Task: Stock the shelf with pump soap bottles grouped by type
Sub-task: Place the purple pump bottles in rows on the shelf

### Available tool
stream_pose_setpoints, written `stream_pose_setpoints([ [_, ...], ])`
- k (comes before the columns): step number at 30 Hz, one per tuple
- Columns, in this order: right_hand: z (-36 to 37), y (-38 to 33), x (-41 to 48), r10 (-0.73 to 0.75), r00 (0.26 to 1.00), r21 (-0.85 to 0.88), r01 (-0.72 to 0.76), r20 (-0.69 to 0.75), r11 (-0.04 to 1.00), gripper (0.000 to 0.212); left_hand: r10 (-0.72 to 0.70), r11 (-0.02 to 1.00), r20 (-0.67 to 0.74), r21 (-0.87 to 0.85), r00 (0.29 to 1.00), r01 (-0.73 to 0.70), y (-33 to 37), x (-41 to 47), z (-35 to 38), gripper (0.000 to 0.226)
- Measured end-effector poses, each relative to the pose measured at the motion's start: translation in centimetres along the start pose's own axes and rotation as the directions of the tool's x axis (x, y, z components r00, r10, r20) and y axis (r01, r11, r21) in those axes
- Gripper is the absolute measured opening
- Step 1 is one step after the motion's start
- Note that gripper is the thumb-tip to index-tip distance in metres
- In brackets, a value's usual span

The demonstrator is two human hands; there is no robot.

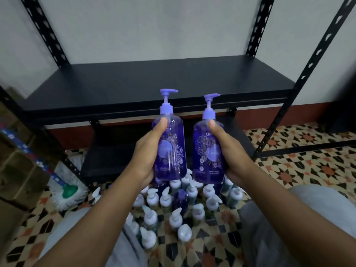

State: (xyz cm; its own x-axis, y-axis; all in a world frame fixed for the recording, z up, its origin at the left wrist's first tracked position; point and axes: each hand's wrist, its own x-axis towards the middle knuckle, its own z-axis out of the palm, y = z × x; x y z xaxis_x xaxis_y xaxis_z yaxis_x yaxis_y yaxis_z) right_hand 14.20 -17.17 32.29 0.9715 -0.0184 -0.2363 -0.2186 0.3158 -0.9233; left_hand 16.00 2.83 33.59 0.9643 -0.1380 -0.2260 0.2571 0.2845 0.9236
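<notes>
Grey-clad knees point(81, 232) are noted at the bottom edge, with both forearms reaching forward between them.

Left hand point(147, 153) — wrapped round the body of one purple bottle point(172, 151), thumb laid across the front near the shoulder. Right hand point(231, 155) — clamped likewise on a second purple bottle point(205, 157) of the same type. Both are held upright, side by side and just apart, in the air before the front edge of the black shelf point(154, 83), not yet set down.

Handling, as judged: filled with liquid, so fairly heavy. The plastic walls are smooth, probably slippery, yet stiff. The thin pump neck is best not used as a handle, and the body is the place to be gripped.

Shelf board: flat and dark, carried on perforated uprights against a pale wall point(154, 26).

Below the hands, white-pump bottles point(163, 201) are stood in a cluster on the patterned tiled floor point(298, 166). Cardboard boxes point(19, 166) are stacked at the left.
</notes>
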Motion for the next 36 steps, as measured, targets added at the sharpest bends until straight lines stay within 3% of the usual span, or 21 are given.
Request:
stream_pose_setpoints([
  [3,0.4,-1.0,1.1,0.011,0.994,0.070,-0.019,0.106,0.997,0.063,-0.026,0.999,0.003,-0.036,1.000,0.026,1.0,0.7,0.0,0.046],
  [9,0.6,-1.6,1.3,0.047,0.981,0.158,-0.077,0.186,0.984,0.055,-0.040,0.997,0.058,0.073,0.998,0.035,2.5,0.4,-0.3,0.056],
  [13,0.1,-2.5,-0.2,0.055,0.971,0.122,-0.085,0.232,0.989,0.042,-0.021,0.993,0.089,0.119,0.996,0.010,3.0,0.0,1.2,0.030],
  [16,-1.2,-3.6,-1.1,0.028,0.981,-0.018,-0.025,0.190,1.000,0.058,0.056,0.974,0.126,0.211,0.990,-0.082,3.2,0.0,3.0,0.015],
  [20,-3.6,-6.0,-1.1,-0.069,0.991,-0.145,0.085,0.113,0.986,0.044,0.158,0.939,0.139,0.286,0.978,-0.193,3.9,1.5,6.2,0.025],
  [23,-5.4,-8.0,0.5,-0.180,0.983,-0.179,0.181,0.024,0.967,0.075,0.222,0.923,0.129,0.292,0.966,-0.251,4.6,3.5,8.8,0.039],
  [28,-7.5,-12.6,3.3,-0.381,0.921,-0.273,0.347,-0.080,0.897,0.059,0.351,0.850,0.192,0.346,0.917,-0.398,6.7,7.8,12.9,0.049],
  [36,-10.9,-18.2,10.3,-0.520,0.845,-0.376,0.446,-0.121,0.812,0.062,0.458,0.803,0.221,0.313,0.861,-0.507,9.3,16.0,18.1,0.048],
])
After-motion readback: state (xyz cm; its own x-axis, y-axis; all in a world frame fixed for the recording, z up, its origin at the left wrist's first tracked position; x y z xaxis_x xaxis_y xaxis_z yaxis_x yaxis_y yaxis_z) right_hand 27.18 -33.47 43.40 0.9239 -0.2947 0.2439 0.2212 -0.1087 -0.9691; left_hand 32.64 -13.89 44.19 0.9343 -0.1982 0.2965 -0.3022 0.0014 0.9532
